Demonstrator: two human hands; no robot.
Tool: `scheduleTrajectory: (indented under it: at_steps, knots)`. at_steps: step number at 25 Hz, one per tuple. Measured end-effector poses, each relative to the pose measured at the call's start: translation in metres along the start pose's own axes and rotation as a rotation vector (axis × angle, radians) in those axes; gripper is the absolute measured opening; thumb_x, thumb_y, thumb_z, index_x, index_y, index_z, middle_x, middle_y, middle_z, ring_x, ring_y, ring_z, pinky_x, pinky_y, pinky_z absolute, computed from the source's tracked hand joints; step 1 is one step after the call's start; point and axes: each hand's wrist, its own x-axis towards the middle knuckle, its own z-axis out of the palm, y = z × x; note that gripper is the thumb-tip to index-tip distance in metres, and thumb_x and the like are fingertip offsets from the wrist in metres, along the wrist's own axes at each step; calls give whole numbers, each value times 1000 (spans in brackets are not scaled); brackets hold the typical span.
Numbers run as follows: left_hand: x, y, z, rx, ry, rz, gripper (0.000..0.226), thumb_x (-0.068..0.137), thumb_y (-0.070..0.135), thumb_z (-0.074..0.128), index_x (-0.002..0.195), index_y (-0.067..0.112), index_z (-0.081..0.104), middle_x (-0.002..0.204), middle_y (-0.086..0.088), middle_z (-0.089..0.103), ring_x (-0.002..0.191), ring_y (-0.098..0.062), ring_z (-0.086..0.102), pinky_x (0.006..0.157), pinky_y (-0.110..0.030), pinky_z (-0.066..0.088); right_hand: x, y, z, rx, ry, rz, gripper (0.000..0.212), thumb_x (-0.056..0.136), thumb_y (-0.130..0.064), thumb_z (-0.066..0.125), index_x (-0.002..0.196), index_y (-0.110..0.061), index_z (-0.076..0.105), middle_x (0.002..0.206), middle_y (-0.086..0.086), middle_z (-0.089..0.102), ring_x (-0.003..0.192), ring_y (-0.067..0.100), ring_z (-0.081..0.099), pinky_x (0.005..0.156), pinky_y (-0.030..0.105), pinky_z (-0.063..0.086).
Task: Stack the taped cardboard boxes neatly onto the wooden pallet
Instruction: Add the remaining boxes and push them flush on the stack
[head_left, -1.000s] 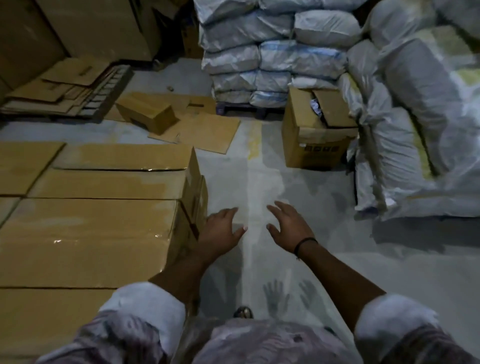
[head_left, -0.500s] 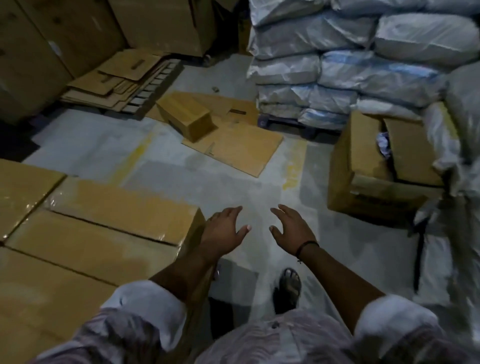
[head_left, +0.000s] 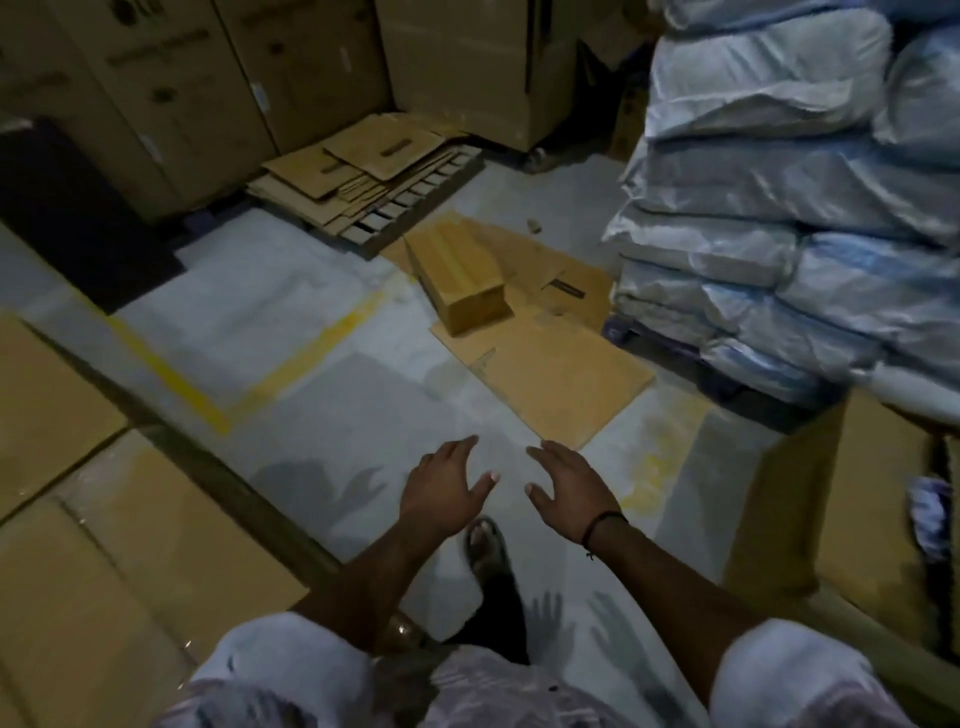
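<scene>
A small taped cardboard box (head_left: 457, 278) lies on flattened cardboard sheets (head_left: 561, 379) on the floor, ahead of me. Stacked taped boxes (head_left: 119, 566) fill the lower left, their tops level and side by side. My left hand (head_left: 447, 491) and my right hand (head_left: 566, 488) hover over the bare concrete floor, palms down, fingers spread, holding nothing. Both are well short of the small box. My sandalled foot (head_left: 485, 540) shows just beneath them.
A pallet (head_left: 415, 197) at the back carries flattened cartons (head_left: 358, 161). Tall cartons (head_left: 208, 78) line the back wall. Stacked grey sacks (head_left: 789, 208) rise on the right, with an open box (head_left: 852, 519) below them. Yellow floor lines (head_left: 171, 379) cross the concrete.
The view has swung left and forward: the stacked boxes slid to the lower left, the sacks and open box to the right. My hands left the stack's edge and stay empty.
</scene>
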Motion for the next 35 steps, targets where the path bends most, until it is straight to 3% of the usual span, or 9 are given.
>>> scheduleTrajectory:
  at_steps: [7, 14, 21, 27, 31, 35]
  knots:
    - [229, -53, -41, -66, -31, -164, 79, 93, 71, 48, 156, 26, 37, 154, -7, 49, 136, -32, 49, 107, -48, 47, 240, 33, -60, -21, -75, 4, 60, 100, -41, 54, 155, -25, 34, 162, 3, 30, 147, 25, 28, 117, 40, 30]
    - [431, -53, -132, 51, -29, -78, 82, 91, 73, 39, 157, 25, 35, 153, -9, 49, 131, -36, 53, 104, -48, 48, 467, 24, -142, 65, 53, 37, 55, 98, -35, 59, 149, -20, 45, 154, 6, 42, 140, 27, 39, 113, 42, 37]
    - [632, -68, -170, 40, 7, -131, 74, 97, 67, 46, 158, 27, 32, 154, -9, 47, 131, -37, 51, 101, -48, 48, 693, 22, -164, 26, -60, -42, 57, 99, -34, 58, 151, -18, 40, 156, 7, 38, 142, 28, 36, 114, 40, 35]
    - [782, -106, -188, -77, -14, -386, 72, 97, 67, 48, 156, 29, 35, 152, -6, 49, 131, -34, 53, 102, -48, 48, 872, 40, -188, -62, -251, -84, 58, 96, -32, 58, 151, -24, 40, 159, 3, 33, 143, 28, 34, 114, 40, 37]
    - [863, -130, -189, -228, 92, -561, 65, 97, 61, 54, 151, 26, 45, 145, -5, 57, 129, -29, 56, 102, -44, 49, 974, 52, -197, -139, -296, -88, 57, 97, -36, 57, 151, -27, 41, 161, -2, 30, 145, 23, 29, 116, 36, 32]
    - [942, -178, -160, -243, -33, -547, 65, 90, 67, 48, 143, 29, 52, 142, -2, 56, 122, -31, 60, 95, -44, 52, 1066, 72, -163, -124, -258, -87, 56, 92, -40, 56, 146, -23, 49, 156, 3, 39, 142, 26, 35, 113, 41, 37]
